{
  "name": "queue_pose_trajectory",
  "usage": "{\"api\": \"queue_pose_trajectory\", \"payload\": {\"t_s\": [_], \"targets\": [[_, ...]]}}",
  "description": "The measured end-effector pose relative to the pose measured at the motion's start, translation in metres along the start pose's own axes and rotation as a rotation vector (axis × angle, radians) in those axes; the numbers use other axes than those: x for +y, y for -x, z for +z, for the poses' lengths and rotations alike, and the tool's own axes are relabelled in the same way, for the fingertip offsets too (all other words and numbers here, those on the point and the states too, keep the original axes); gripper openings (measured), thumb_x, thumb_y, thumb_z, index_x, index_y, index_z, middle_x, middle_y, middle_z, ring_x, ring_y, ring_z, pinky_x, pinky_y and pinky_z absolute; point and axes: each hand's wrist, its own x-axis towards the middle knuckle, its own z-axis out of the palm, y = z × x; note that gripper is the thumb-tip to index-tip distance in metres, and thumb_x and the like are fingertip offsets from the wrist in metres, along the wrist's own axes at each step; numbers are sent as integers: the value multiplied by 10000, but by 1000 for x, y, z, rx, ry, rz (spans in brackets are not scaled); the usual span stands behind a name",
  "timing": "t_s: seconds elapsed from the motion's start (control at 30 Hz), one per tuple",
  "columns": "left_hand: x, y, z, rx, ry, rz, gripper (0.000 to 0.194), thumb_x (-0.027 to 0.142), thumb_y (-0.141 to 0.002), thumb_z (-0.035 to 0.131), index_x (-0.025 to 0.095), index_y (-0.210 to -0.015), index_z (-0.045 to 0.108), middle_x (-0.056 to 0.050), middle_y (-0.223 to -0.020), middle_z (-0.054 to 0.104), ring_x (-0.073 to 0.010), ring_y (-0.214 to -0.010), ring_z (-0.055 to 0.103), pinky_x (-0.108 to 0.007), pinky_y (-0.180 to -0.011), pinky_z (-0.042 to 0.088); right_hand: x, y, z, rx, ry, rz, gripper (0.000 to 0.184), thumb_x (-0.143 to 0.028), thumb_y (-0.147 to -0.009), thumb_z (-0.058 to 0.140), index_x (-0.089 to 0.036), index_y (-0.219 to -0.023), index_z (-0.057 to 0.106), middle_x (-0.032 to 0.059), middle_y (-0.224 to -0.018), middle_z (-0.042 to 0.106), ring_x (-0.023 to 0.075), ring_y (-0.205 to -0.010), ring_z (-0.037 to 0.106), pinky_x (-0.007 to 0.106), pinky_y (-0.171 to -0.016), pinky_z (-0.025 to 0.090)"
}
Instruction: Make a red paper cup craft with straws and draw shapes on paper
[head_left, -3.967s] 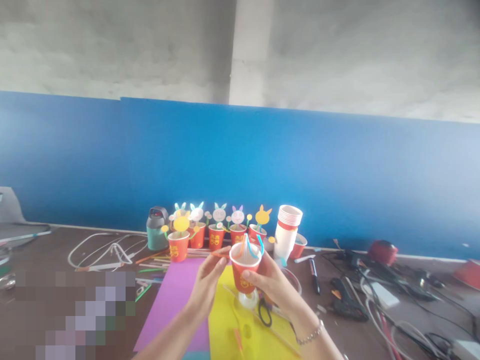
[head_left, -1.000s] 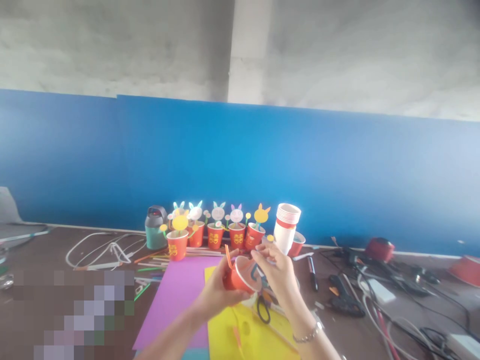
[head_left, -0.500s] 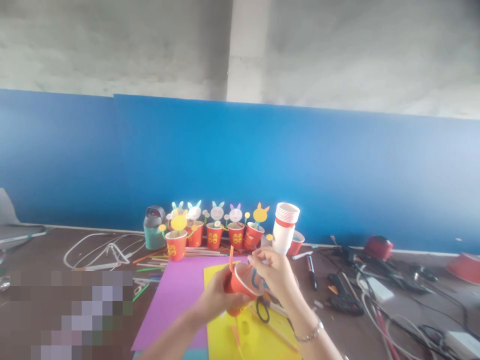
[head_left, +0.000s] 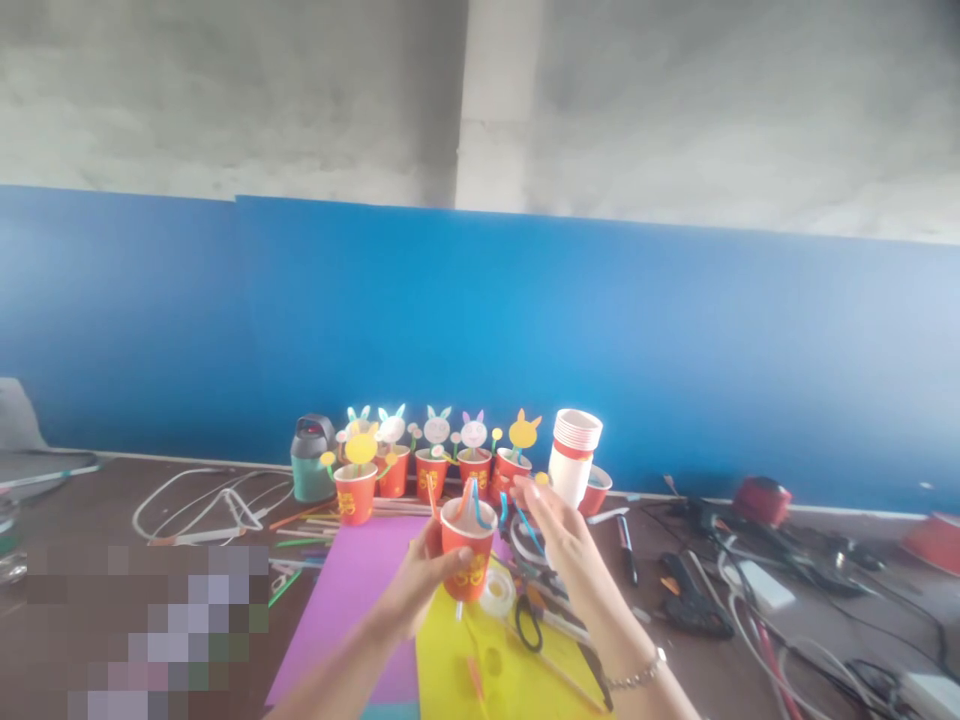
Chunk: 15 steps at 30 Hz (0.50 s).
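Note:
My left hand is wrapped round a red paper cup with gold characters, held upright above the paper sheets. Out of the cup's mouth rise an orange strip and a bent blue strip, thin like straws. To the right of the cup my right hand has its fingers stretched out, apart from the rim. Another blue strip shows close beside those fingers; whether they touch it I cannot tell. Under the hands lie a yellow sheet and a purple sheet.
Behind stands a row of red cups with paper animal heads. A stack of paper cups is to their right. Scissors and a tape roll lie on the yellow sheet. A glue gun, marker and cables are on the right.
The cup has turned from tilted to more upright and shifted slightly left and up. My right hand has drawn away from its mouth, with the fingers now extended.

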Motion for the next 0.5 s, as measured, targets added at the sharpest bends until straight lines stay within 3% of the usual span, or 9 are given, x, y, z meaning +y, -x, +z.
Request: {"api": "queue_pose_trajectory", "payload": {"t_s": [0.1,0.3,0.43,0.5], "targets": [[1,1,2,-55,14,4,588,335,-713,772,235,-1256,572,-92,-1161,658,-306,-1097,570,-401,-930,427,4,2,6,-87,32,-30,522,-590,-765,616,-178,-1077,693,116,-1088,692,319,-1068,589,377,-864,488],[3,3,5,-183,13,-65,657,339,-624,835,179,-1214,596,-117,-1125,665,-323,-1075,581,-406,-910,430,8,-2,8,-81,60,9,452,-534,-695,698,-165,-957,708,72,-899,694,229,-795,624,306,-643,494],[2,2,1,-146,23,-45,603,344,-631,826,191,-1171,608,-105,-1117,664,-310,-1060,584,-386,-899,428,2,-3,-4,-163,-44,75,447,-469,-613,785,-181,-935,668,-4,-717,629,143,-623,561,244,-532,435],[2,2,0,-138,11,-38,569,339,-641,818,198,-1153,612,-91,-1064,676,-286,-1002,605,-370,-878,433,0,-2,-8,-232,-75,117,349,-453,-640,775,-170,-814,668,-15,-634,608,122,-573,537,239,-533,422]]}}
